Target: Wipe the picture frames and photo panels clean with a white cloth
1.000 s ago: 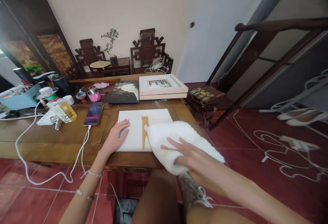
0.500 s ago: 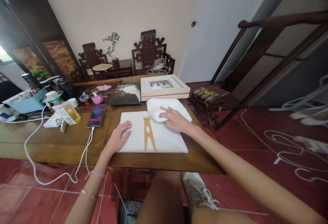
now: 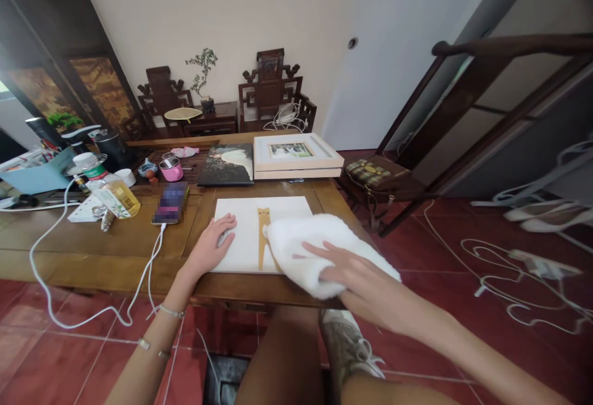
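Wooden table (image 3: 102, 257) carries everything. White board (image 3: 243, 232) sits flat at its near edge, square to the person, presumably for easy reach with both hands.

White cloth (image 3: 319, 229) is bunched over the board's right side, on out to the table's right end; can't tell if it overhangs. Bunching probably gives a thick pad under the fingers.

Framed picture (image 3: 319, 149) and dark photo panel (image 3: 222, 167) lie side by side beyond the board, likely parked far to free the near strip.

Hands well apart. Left hand (image 3: 213, 241): palm down, empty, on the board's left edge; reads as bracing against sliding. Right hand (image 3: 340, 266): on the cloth, two fingers stretched over the top, others tucked into the folds; can't tell if it's pinching or only pressing.

Bottle (image 3: 118, 198) and phone (image 3: 169, 204) stay off left, phone on a white cable (image 3: 160, 238), so clear of the right arm's reach.

Tan cat shape (image 3: 262, 247): mid-board, upper end far, legs near, right leg mostly under cloth. Can't tell if printed or loose.
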Available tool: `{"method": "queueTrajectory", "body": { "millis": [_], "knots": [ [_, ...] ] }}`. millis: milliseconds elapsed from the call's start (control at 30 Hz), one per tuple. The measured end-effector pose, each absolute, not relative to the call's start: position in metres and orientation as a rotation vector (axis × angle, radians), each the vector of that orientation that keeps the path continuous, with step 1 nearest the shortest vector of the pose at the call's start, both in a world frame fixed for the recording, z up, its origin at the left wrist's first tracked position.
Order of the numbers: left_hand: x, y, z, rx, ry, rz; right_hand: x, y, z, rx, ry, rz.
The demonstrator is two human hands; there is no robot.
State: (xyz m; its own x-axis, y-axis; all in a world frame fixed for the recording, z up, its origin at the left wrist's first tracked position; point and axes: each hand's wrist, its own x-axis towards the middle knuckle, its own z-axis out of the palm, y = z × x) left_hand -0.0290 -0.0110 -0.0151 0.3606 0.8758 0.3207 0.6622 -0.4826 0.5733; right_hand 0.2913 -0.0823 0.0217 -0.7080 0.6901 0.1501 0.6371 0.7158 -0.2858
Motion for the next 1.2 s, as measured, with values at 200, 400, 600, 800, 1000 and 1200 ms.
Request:
{"method": "queueTrajectory", "body": {
  "millis": [200, 400, 600, 800, 1000, 1200],
  "knots": [
    [-0.029, -0.012, -0.012, 2.267, 1.341, 0.879, 0.258, 0.008, 0.021, -1.302, -2.640, 0.308],
    [-0.029, -0.012, -0.009, 2.253, 1.347, 0.881, 0.219, 0.006, 0.016, -1.389, -2.504, 0.184],
    [-0.028, -0.013, -0.008, 2.248, 1.327, 0.902, 0.224, -0.083, 0.014, -1.044, -2.673, 0.276],
    [-0.029, -0.013, -0.010, 2.270, 1.314, 0.900, 0.239, -0.090, 0.016, -0.804, -2.760, 0.322],
    [-0.031, -0.014, -0.007, 2.257, 1.297, 0.856, 0.224, -0.012, 0.024, -1.077, -2.660, 0.260],
    [-0.029, -0.014, -0.006, 2.241, 1.320, 0.883, 0.200, -0.001, 0.031, -1.146, -2.685, 0.207]
  ]
}}
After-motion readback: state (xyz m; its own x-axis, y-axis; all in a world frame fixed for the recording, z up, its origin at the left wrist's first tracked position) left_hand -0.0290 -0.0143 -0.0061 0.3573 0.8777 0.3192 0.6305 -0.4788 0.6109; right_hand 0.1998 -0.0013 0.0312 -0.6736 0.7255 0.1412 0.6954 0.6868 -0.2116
